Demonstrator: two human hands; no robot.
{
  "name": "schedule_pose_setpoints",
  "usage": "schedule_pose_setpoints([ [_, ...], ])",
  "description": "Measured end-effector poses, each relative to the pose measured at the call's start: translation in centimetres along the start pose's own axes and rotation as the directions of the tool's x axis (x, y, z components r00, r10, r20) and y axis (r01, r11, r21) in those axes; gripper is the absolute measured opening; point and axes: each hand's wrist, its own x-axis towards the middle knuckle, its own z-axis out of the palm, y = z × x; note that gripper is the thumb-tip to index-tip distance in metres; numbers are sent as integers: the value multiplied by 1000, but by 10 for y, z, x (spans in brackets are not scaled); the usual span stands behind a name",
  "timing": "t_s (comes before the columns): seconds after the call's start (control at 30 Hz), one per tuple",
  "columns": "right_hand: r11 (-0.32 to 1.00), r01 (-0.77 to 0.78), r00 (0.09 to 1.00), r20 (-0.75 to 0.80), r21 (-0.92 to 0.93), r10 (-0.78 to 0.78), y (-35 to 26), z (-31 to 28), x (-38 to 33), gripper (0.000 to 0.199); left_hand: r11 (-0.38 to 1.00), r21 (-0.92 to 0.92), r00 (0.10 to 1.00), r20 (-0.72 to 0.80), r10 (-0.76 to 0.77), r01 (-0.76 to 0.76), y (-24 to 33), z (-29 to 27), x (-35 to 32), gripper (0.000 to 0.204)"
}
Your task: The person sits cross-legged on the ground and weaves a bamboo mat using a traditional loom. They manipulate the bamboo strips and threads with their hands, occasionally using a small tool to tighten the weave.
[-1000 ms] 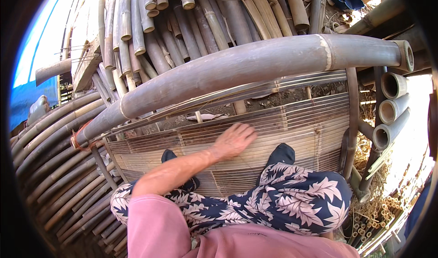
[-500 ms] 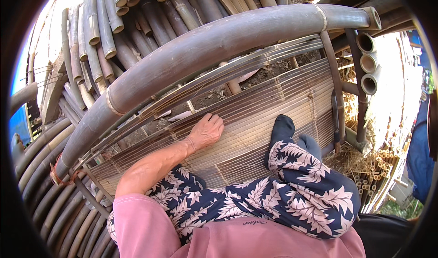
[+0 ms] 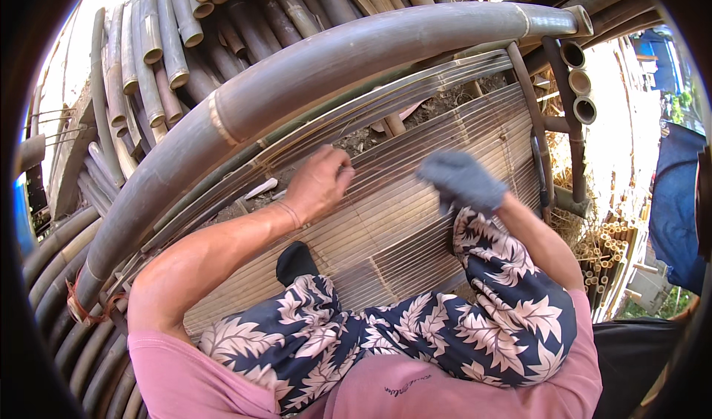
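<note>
My bare left hand [image 3: 319, 182] is at the far edge of a slatted bamboo panel [image 3: 356, 226], its fingers curled down. What they hold, if anything, is hidden. My right hand [image 3: 463, 180], in a grey glove, hovers above the right part of the panel and is smeared by motion, so its fingers cannot be read. I sit on the panel with my legs bent; a dark-socked foot [image 3: 297, 263] rests on it. Beyond the left hand, thin split strips [image 3: 386, 106] run across the frame, with a gap between them and the panel.
A thick, curved bamboo pole [image 3: 311, 63] arches along the far side as a rail. Stacked bamboo poles [image 3: 170, 33] lie behind it, and curved lengths [image 3: 63, 248] at the left. Three cut ends [image 3: 580, 82] face right, beside an upright post. Thin bamboo pieces [image 3: 612, 245] are bundled at the right.
My gloved right hand has come into view over the panel. The left hand has shifted to the far edge, a little left. My legs have moved, and the view has tilted slightly.
</note>
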Motion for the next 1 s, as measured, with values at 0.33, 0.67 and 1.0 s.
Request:
schedule_pose_setpoints([
  [0.33,299,-171,558,-342,-939,-756,1,-39,71,22,851,-28,851,-4,-525,525,-62,12,-43,32],
  [0.67,353,134,976,61,-926,-211,44,98,209,21,962,120,888,372,-271,244,-127,46,14,38],
  [1.0,292,445,887,461,-846,-17,35,79,239,26,826,-285,859,331,-391,486,-112,44,24,53],
])
